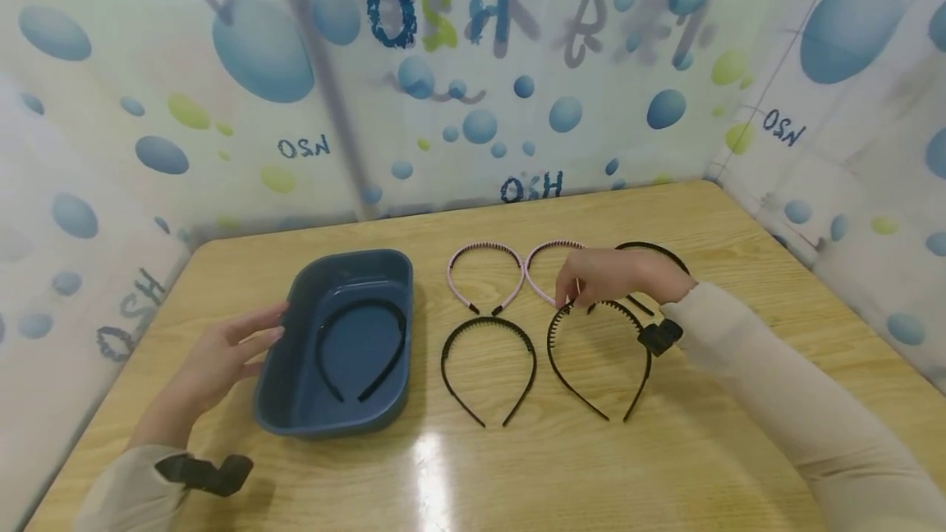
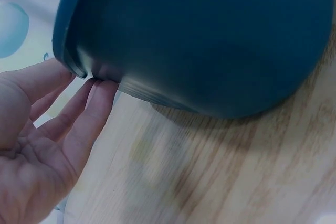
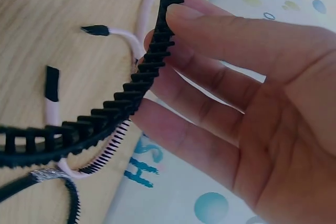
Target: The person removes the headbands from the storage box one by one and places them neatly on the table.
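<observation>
My right hand pinches the upper left of a black toothed headband between thumb and fingers. In the right wrist view the thumb lies on the band's inner side, with its teeth showing. My left hand is at the left side of a blue plastic basin. Its fingers are mostly extended, and the fingertips meet the wall just under the rim in the left wrist view. One black headband lies inside the basin.
Another black headband lies right of the basin. Behind it are two pink headbands, one partly behind my right hand. A further black headband is at the back right. Patterned sheeting borders the wooden table.
</observation>
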